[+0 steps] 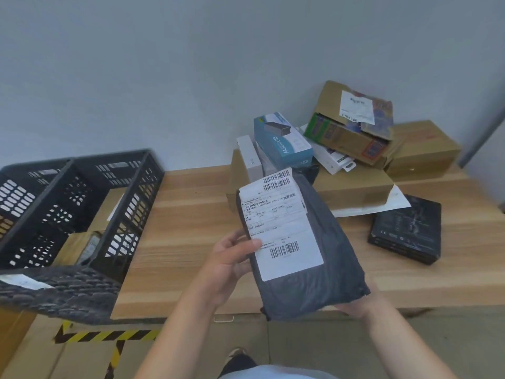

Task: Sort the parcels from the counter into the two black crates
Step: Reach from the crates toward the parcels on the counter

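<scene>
I hold a grey plastic mailer bag (328, 255) with a white shipping label above the wooden counter (191, 242), label facing me. My left hand (229, 263) grips its left edge, thumb lying on the label. My right hand (358, 305) supports the lower right corner from beneath, mostly hidden by the bag. Two black perforated crates stand side by side at the left: the nearer right crate (123, 214) holds brown cardboard boxes, the left crate (19, 203) is partly out of frame. A heap of parcels (341, 138) lies at the back right of the counter.
The heap includes a teal box (281, 140), white boxes, brown cartons and a flat cardboard sheet. A black flat box (407, 231) lies at the right. Yellow-black tape (109, 336) marks the floor below the counter's front edge. A grey wall stands behind.
</scene>
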